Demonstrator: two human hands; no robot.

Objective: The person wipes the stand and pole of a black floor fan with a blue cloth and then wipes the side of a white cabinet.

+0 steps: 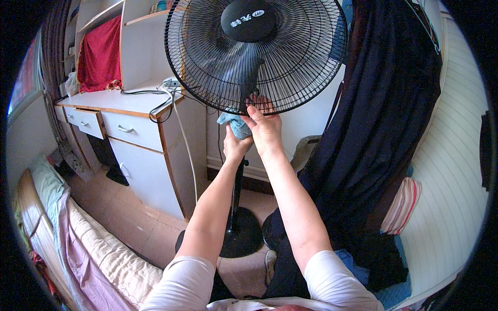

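A black standing fan [247, 23] faces me, its round wire grille filling the top of the view. My left hand [236, 142] is closed around a crumpled light-blue cloth [238, 126] just below the grille, close to the fan's stem. Beside it, my right hand [265, 129] grips the bottom rim of the grille [290, 98], thumb in front and fingers partly seen behind the wires. Below the hands the black pole [237, 189] runs down to a round black base [239, 236] on the floor between my legs.
A white desk [137, 129] with wood-coloured edges stands at left, one drawer partly pulled out. On its top lie a power strip [170, 84] and cables. A red cloth [100, 56] hangs over the shelf. Dark curtains [384, 103] hang at right; bedding [104, 249] lies lower left.
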